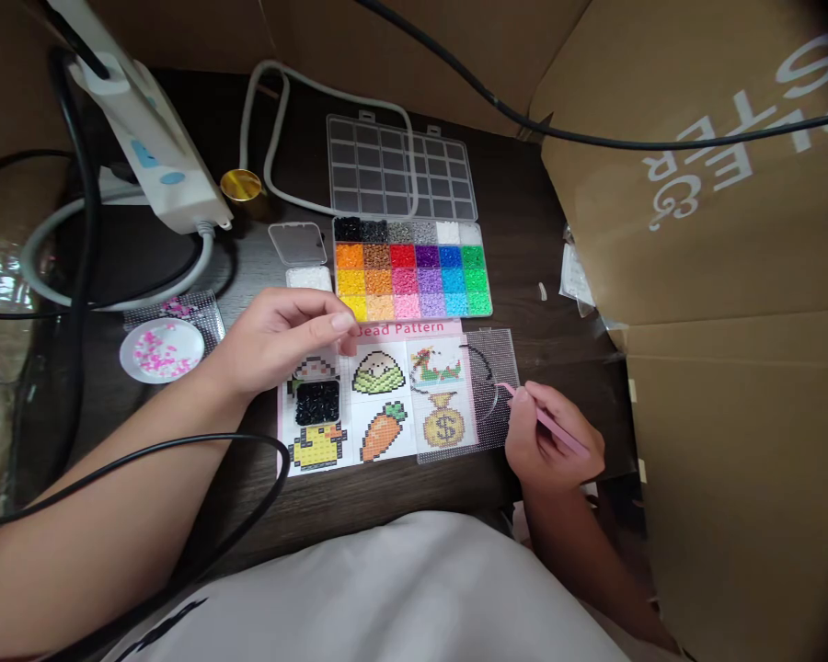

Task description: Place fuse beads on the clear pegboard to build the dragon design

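Pink tweezers [560, 432] sit in my right hand [556, 446], its fingers closed round them. Their tips are over a clear pegboard [489, 414], close to a curved line of black beads [481, 355]. The pegboard overlaps the right side of a bead pattern sheet [379, 402] with printed pictures. Above the sheet's upper left hovers my left hand [293, 331], thumb and fingertips drawn together; anything between them is hidden. Just below it, a small open box of black beads [317, 403] rests on the sheet. Behind it is a small box of white beads [308, 277].
A sorted bead case [414, 268] has its clear lid [401, 165] folded back. On the left are a white dish [162, 351] with pink beads, a power strip [155, 147] and a gold cup [241, 187]. Black cable [221, 437] crosses my left forearm. Cardboard [738, 368] walls the right.
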